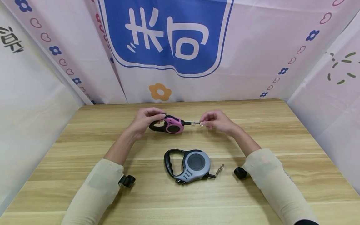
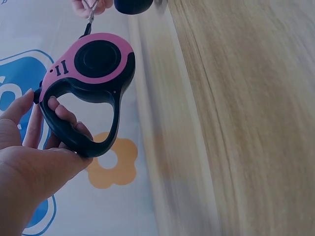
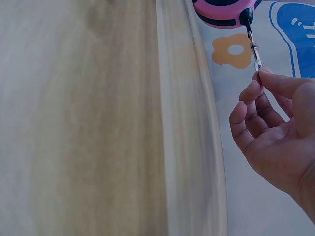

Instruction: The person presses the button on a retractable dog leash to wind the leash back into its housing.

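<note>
A pink and black retractable dog leash (image 1: 174, 124) is held up near the back of the table. My left hand (image 1: 147, 120) grips its black loop handle (image 2: 81, 142), fingers passing through the loop and thumb by the button. At the other end, my right hand (image 1: 216, 121) pinches the metal snap hook (image 3: 257, 58) between thumb and fingertips. The hook stays close to the leash's black nozzle. Nearer to me, a grey and black retractable leash (image 1: 196, 162) lies on its side, its handle to the left and its metal clip (image 1: 220, 169) to the right.
The wooden table (image 1: 135, 200) runs back to a printed cloth (image 1: 253, 56) hanging behind it. White cloth walls stand at left and right. Small black cameras (image 1: 127, 181) sit on both wrists, over beige sleeves (image 1: 95, 190).
</note>
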`<action>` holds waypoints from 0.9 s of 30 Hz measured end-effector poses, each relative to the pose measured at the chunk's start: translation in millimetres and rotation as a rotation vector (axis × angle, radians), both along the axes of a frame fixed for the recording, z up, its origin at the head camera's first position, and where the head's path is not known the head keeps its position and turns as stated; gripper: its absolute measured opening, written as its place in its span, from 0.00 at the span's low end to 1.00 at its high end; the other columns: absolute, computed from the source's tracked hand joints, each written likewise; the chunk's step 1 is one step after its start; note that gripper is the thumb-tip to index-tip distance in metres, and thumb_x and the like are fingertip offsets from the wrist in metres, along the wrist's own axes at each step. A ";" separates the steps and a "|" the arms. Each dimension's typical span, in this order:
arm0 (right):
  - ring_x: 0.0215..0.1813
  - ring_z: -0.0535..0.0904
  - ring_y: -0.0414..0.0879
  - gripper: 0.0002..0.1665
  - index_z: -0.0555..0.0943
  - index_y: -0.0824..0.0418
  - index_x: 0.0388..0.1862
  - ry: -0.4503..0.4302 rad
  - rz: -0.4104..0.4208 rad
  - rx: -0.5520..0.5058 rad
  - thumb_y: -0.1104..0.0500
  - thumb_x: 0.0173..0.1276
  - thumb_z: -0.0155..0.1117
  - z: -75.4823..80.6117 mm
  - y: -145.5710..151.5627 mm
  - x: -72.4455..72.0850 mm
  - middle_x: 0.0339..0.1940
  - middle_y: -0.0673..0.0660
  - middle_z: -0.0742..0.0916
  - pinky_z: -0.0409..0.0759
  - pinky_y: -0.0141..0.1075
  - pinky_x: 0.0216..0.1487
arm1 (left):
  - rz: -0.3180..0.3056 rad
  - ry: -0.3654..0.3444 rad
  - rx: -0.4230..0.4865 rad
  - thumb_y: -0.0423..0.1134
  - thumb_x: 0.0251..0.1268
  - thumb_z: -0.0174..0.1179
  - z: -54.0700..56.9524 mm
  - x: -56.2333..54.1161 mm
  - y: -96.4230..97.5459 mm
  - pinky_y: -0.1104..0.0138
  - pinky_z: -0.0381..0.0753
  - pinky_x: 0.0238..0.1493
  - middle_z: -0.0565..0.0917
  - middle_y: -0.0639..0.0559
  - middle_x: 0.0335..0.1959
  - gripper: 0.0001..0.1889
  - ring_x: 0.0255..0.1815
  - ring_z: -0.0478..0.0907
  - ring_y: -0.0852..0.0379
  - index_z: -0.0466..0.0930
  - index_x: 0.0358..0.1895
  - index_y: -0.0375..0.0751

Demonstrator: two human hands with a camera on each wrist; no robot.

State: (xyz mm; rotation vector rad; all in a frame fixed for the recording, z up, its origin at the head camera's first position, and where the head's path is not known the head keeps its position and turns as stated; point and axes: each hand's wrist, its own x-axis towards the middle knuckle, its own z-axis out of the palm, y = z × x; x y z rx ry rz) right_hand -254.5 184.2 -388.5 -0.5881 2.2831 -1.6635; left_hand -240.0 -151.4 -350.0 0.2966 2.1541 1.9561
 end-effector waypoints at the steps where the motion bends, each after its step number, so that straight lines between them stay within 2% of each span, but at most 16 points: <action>1: 0.30 0.76 0.45 0.07 0.82 0.75 0.46 0.001 0.000 -0.001 0.72 0.71 0.64 -0.3 -0.2 -0.1 0.36 0.68 0.83 0.77 0.34 0.32 | -0.003 0.002 -0.001 0.31 0.73 0.64 -0.1 -0.1 0.3 0.68 0.82 0.44 0.85 0.55 0.39 0.06 0.35 0.80 0.60 0.89 0.47 0.39; 5: 0.30 0.76 0.45 0.07 0.82 0.74 0.46 0.001 -0.003 0.000 0.72 0.71 0.64 0.3 -0.7 0.9 0.35 0.66 0.83 0.77 0.34 0.32 | -0.009 0.005 -0.008 0.31 0.73 0.64 -0.7 -0.1 0.9 0.69 0.81 0.44 0.85 0.55 0.39 0.07 0.35 0.80 0.60 0.88 0.48 0.37; 10: 0.31 0.76 0.45 0.08 0.82 0.74 0.47 -0.005 -0.005 0.004 0.72 0.71 0.65 1.2 -1.3 1.3 0.37 0.68 0.83 0.77 0.34 0.33 | -0.005 0.005 -0.001 0.31 0.73 0.64 -1.8 -1.2 1.8 0.67 0.82 0.45 0.86 0.55 0.39 0.06 0.35 0.80 0.59 0.89 0.45 0.43; 22: 0.30 0.76 0.46 0.06 0.82 0.74 0.46 -0.007 0.002 -0.001 0.73 0.72 0.64 -1.0 1.5 1.3 0.37 0.72 0.82 0.77 0.34 0.32 | -0.016 -0.013 0.062 0.30 0.74 0.62 -1.3 -1.5 4.6 0.68 0.82 0.44 0.85 0.54 0.39 0.11 0.36 0.80 0.59 0.90 0.39 0.52; 27: 0.32 0.77 0.46 0.08 0.82 0.75 0.47 -0.018 0.026 0.008 0.73 0.71 0.64 -2.8 3.2 -0.5 0.36 0.66 0.83 0.78 0.33 0.33 | -0.009 -0.027 0.083 0.29 0.75 0.61 -0.4 -0.4 6.7 0.68 0.82 0.45 0.83 0.53 0.41 0.14 0.36 0.80 0.59 0.89 0.37 0.55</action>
